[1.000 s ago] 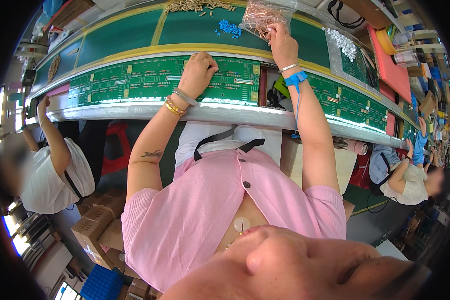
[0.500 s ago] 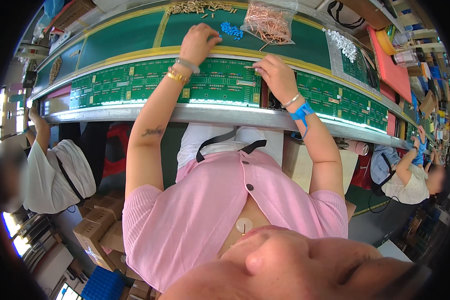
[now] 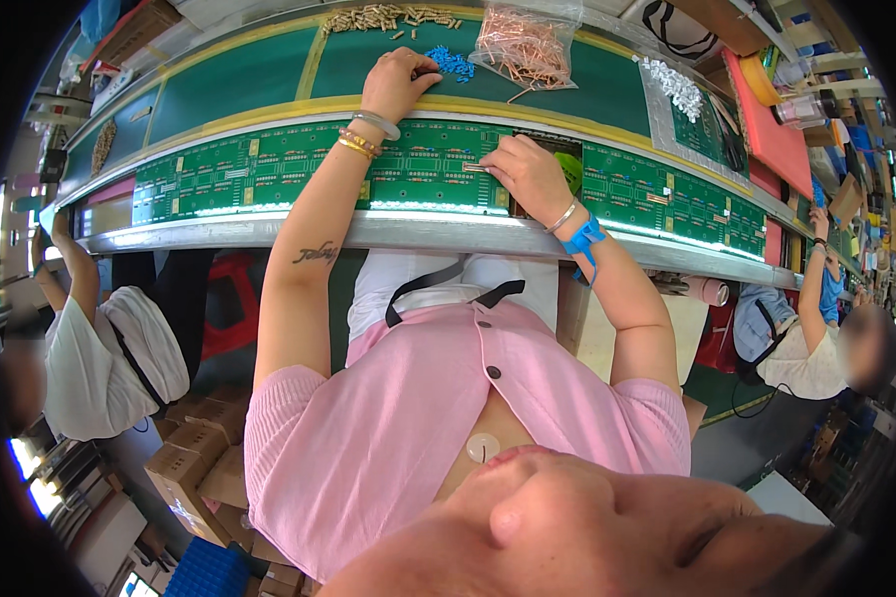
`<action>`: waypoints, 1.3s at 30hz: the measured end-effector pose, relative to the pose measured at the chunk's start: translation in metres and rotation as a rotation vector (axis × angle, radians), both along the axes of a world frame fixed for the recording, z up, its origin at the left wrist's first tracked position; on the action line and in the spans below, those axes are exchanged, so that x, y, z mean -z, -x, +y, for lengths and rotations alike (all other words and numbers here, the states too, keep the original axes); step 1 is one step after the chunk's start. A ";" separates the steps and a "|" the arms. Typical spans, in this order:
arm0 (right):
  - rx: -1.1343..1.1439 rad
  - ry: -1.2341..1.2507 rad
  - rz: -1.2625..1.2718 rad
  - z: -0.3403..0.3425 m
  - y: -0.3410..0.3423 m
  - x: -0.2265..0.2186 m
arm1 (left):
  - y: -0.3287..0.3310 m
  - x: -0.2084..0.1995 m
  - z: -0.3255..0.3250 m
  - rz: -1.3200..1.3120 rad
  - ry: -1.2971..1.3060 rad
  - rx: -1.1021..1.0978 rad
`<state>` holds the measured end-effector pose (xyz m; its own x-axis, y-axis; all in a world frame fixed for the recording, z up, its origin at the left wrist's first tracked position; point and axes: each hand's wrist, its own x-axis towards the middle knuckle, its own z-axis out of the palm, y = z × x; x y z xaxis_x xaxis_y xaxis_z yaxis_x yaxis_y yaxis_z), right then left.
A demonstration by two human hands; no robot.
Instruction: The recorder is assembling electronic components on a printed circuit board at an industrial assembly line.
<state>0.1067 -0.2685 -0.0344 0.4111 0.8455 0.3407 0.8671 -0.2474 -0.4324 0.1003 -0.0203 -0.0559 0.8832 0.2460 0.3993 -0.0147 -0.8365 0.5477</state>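
My left hand [image 3: 398,82] reaches over the far green work surface with its fingers pinched beside a pile of blue components [image 3: 451,65]. What is between those fingertips is hidden. Lower and to the right, my right hand [image 3: 530,177] bends over the long green circuit board [image 3: 418,164]. Its fingertips are closed at one end of a thin copper-coloured wire [image 3: 474,167] lying along that board. A second green circuit board [image 3: 632,189] continues to the right, past a gap that my right hand partly covers.
Behind the boards lie a clear bag of copper-coloured wires [image 3: 526,45], brass-coloured parts [image 3: 363,18] and white parts [image 3: 679,92]. A metal rail [image 3: 448,225] runs along the near edge. Co-workers sit at left [image 3: 119,358] and right [image 3: 806,348]. Cardboard boxes [image 3: 184,463] stand below.
My right hand has come down and left onto the circuit board, bringing a thin piece it held above it. My left hand stays by the blue pile. The view has shifted slightly.
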 end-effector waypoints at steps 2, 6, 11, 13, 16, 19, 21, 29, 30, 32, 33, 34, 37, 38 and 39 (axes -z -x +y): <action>-0.029 -0.001 -0.012 0.002 0.000 0.000 | -0.002 0.002 0.003 0.030 0.010 0.004; -0.042 0.006 -0.043 0.002 0.000 0.000 | -0.005 0.007 0.003 -0.015 -0.008 -0.032; -0.118 0.077 -0.127 -0.005 -0.004 -0.009 | -0.002 0.000 0.002 -0.009 -0.087 -0.059; -0.109 0.096 -0.184 -0.013 0.000 -0.011 | -0.001 0.003 0.009 -0.011 -0.006 -0.012; -0.070 0.160 -0.226 -0.022 0.007 -0.003 | 0.005 -0.009 -0.002 0.026 0.156 -0.055; -0.085 0.117 -0.321 -0.021 0.006 -0.015 | 0.012 -0.017 0.000 -0.011 0.333 -0.079; -0.035 0.103 -0.248 -0.018 -0.009 -0.018 | 0.026 -0.025 0.000 0.017 0.354 -0.058; 0.165 -0.020 -0.262 0.018 -0.095 -0.003 | 0.089 -0.033 0.000 0.272 0.382 -0.045; 0.162 -0.026 -0.259 0.018 -0.098 0.000 | 0.093 -0.036 -0.002 0.324 0.343 -0.074; 0.206 0.011 -0.273 0.019 -0.097 0.003 | 0.099 -0.031 -0.004 0.299 0.317 -0.085; 0.202 0.007 -0.277 0.020 -0.094 0.002 | 0.102 -0.027 -0.004 0.223 0.241 -0.047; 0.225 0.007 -0.268 0.021 -0.090 0.002 | 0.104 -0.022 -0.003 0.147 0.164 -0.007; 0.266 -0.042 -0.203 0.020 -0.076 -0.008 | 0.105 -0.016 -0.007 0.145 0.138 0.017; 0.287 -0.097 -0.144 0.019 -0.070 -0.011 | 0.106 -0.016 -0.009 0.133 0.090 0.021; 0.287 -0.094 -0.144 0.017 -0.066 -0.011 | 0.106 -0.016 -0.010 0.134 0.093 0.022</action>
